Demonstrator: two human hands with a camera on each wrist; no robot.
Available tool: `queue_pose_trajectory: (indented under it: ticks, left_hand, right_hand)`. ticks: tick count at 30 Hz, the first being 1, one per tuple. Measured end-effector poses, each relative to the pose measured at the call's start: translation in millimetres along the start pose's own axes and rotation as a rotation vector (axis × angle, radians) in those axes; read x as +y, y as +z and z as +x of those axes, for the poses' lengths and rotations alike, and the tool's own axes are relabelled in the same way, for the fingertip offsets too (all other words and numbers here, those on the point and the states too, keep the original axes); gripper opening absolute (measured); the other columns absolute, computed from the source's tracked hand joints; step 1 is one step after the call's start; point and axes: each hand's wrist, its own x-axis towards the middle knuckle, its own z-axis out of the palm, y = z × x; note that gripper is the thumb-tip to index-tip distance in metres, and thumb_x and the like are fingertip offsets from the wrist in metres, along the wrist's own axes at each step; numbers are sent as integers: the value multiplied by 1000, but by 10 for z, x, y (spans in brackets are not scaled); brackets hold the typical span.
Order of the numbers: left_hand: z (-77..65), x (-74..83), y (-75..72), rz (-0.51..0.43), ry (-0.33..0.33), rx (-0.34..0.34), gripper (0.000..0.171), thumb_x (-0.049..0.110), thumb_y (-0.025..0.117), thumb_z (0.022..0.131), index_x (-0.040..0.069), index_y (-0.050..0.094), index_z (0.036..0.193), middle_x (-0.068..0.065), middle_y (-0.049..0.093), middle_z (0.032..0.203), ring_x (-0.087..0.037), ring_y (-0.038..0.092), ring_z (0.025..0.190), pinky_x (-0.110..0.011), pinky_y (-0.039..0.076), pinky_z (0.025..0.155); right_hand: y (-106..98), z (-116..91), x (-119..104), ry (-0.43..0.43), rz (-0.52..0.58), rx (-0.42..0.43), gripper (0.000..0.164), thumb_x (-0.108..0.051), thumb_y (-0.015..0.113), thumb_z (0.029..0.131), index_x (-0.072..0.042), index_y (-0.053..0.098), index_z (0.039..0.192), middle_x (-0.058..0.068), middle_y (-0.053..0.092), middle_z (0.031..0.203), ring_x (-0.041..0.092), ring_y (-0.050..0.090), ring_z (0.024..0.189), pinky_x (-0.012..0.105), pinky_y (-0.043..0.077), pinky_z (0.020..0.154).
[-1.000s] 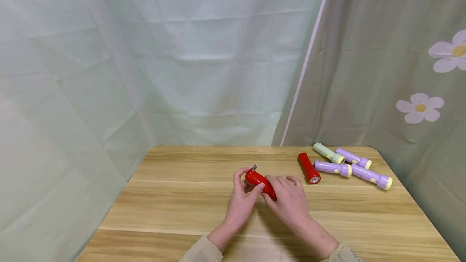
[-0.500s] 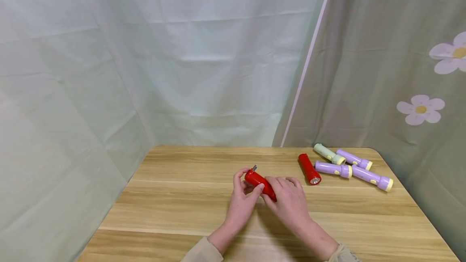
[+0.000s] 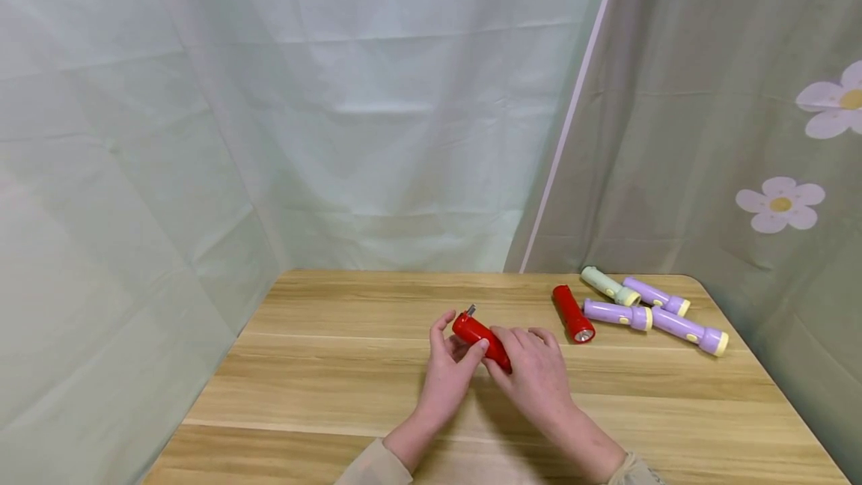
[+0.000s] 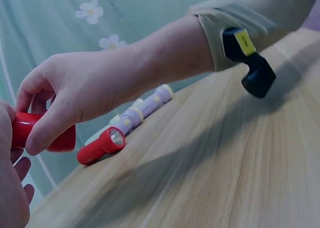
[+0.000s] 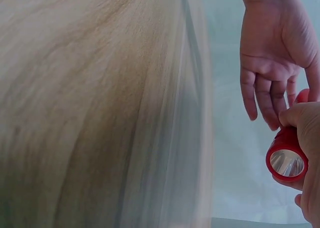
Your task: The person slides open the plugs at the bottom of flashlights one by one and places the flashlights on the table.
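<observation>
A pale cloth [image 3: 101,245] hangs at the far left and runs behind the wooden surface [image 3: 303,380]; next comes a light sleeve [image 3: 377,462], and out of it the left hand [image 3: 444,376], which holds the tail end of a red flashlight [image 3: 474,329], its thumb on the near side and its index finger bent beyond the end; a small metal piece [image 3: 471,310] sticks up from that end; the held flashlight is raised above the surface between both hands, sloping down toward the right; the right hand [image 3: 535,373] grips its head end, fingers curled over the top, and the right wrist view shows the clear lens [image 5: 287,164] there; a black device [image 4: 257,77] with a yellow label sits at the right cuff [image 4: 216,40].

Farther right, a second red flashlight [image 3: 571,313] lies on the surface, lens end toward the person; just beside it are a pale green flashlight [image 3: 606,284] at the back, a purple flashlight [image 3: 614,312] in front of that, another purple flashlight [image 3: 653,293] behind, and a third purple flashlight [image 3: 687,328] rightmost; a grey-green cloth [image 3: 700,171] with white flowers [image 3: 780,204] hangs beyond them.
</observation>
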Motion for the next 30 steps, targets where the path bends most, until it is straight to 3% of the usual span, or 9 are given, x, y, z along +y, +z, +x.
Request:
queue_pose_trajectory:
  ticks: [10, 17, 23, 30]
  left_hand:
    - [-15, 7, 81, -126, -73, 21, 63, 22, 75, 95, 5, 36, 140, -16, 64, 123, -26, 60, 115, -28, 50, 94]
    - [-31, -7, 121, -128, -97, 16, 64, 28, 74, 96, 7, 37, 144, -13, 60, 135, -27, 58, 123, -38, 48, 104]
    - [-19, 13, 120, -121, -105, 32, 64, 31, 74, 96, 7, 38, 144, -13, 62, 133, -25, 59, 121, -37, 48, 103]
    - [7, 34, 56, -125, -90, 37, 62, 27, 73, 97, 6, 37, 143, -14, 63, 128, -24, 60, 117, -33, 48, 98]
  right_hand:
    - [1, 6, -4, -13, 17, 45, 45, -27, 85, 81, -14, 69, 121, 3, 74, 102, 21, 69, 91, 49, 44, 97]
    - [3, 19, -35, -17, 27, 41, 45, -26, 82, 82, -13, 69, 122, 3, 75, 102, 21, 69, 92, 48, 44, 98]
    - [-7, 38, -67, 6, 26, 9, 45, -27, 82, 83, -14, 68, 123, 2, 74, 104, 21, 69, 93, 48, 43, 99]
    - [-34, 38, -88, 31, 65, -63, 51, -41, 74, 89, -13, 65, 131, 2, 73, 112, 20, 68, 99, 52, 40, 105]
